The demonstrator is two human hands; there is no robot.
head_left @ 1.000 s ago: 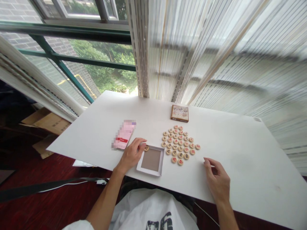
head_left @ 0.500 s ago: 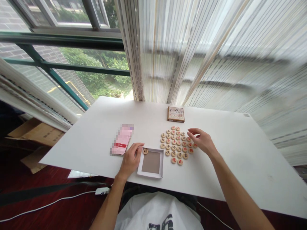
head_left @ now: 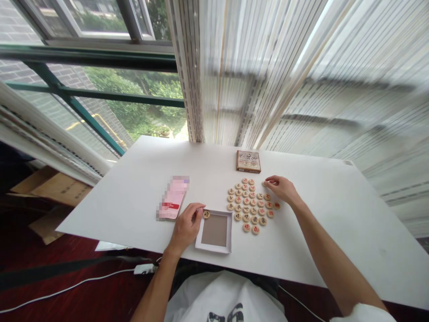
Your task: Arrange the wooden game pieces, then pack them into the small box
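Observation:
My right hand [head_left: 282, 189] pinches a round wooden Chinese chess piece [head_left: 264, 183] between thumb and fingertips, at the far right of the piece group. Its marking is covered by the fingers. My left hand [head_left: 188, 227] holds the left wall of a shallow white box [head_left: 229, 232] near its far left corner, fingers curled together. In that corner lies one chess piece [head_left: 206, 214] with a black character. Right of the box, many more chess pieces [head_left: 246, 208], marked in red or black, lie flat in loose rows on the white table [head_left: 127, 192].
A small printed box [head_left: 248, 161] lies beyond the pieces. A pink-screened phone [head_left: 173, 201], partly pixelated, is left of my left hand. Window and striped curtain [head_left: 241, 89] border the table's far side. Cardboard boxes [head_left: 60, 188] and a white cable [head_left: 83, 279] are at floor left.
My right hand has closed on a chess piece from the group's far right side and shifted it slightly right and away. My left hand stays at the white box; the whole view has shifted slightly.

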